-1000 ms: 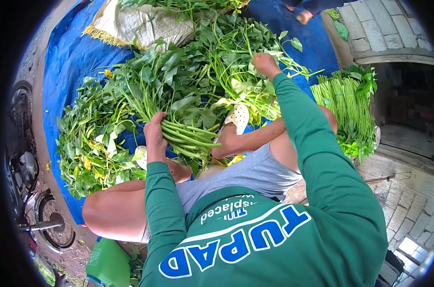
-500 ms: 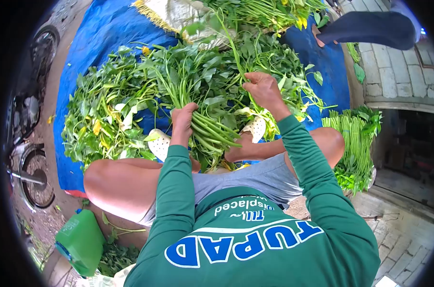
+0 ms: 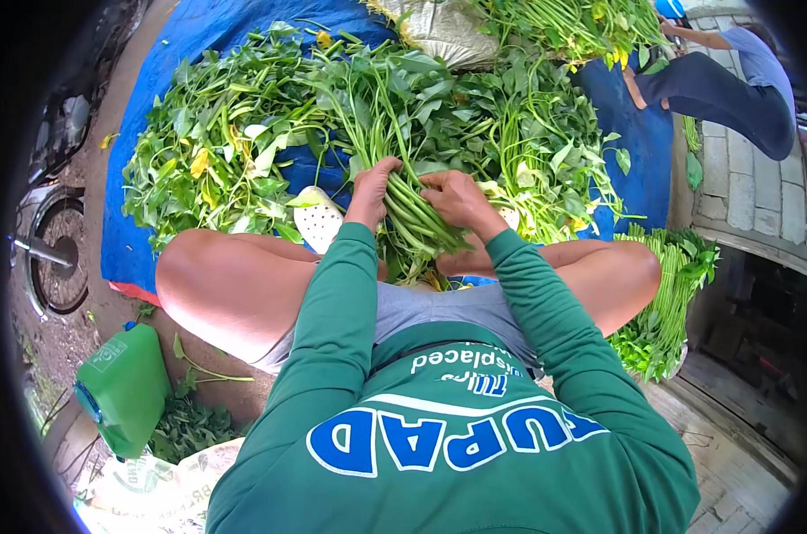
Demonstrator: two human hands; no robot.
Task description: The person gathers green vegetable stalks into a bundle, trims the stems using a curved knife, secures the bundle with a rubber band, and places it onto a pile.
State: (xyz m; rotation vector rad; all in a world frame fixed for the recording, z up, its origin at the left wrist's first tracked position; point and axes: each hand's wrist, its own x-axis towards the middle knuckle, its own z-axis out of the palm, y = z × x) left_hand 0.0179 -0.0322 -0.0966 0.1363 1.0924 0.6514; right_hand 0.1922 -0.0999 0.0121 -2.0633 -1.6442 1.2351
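Note:
A bunch of long green leafy stems (image 3: 412, 206) lies between my hands, its leaves pointing away and its cut ends toward my lap. My left hand (image 3: 374, 190) is wrapped round the bunch from the left. At its right side, my right hand (image 3: 457, 198) has its fingers closed against the stems; whether it grips a separate stem cannot be made out. Loose leafy greens (image 3: 234, 142) with some yellow leaves spread over the blue tarp (image 3: 136, 214) beyond my crossed legs. More greens (image 3: 532, 133) lie to the right of the bunch.
Tied bundles of stems (image 3: 661, 303) stand beyond my right knee. A pale sack (image 3: 452, 34) and more stems (image 3: 581, 27) are at the top. Another person (image 3: 724, 93) is at the upper right. A green jug (image 3: 123, 387) and a bicycle wheel (image 3: 60, 254) are at the left.
My right hand has come down from the greens at the right to the bunch in my left hand. The view has shifted, and more of the other person shows.

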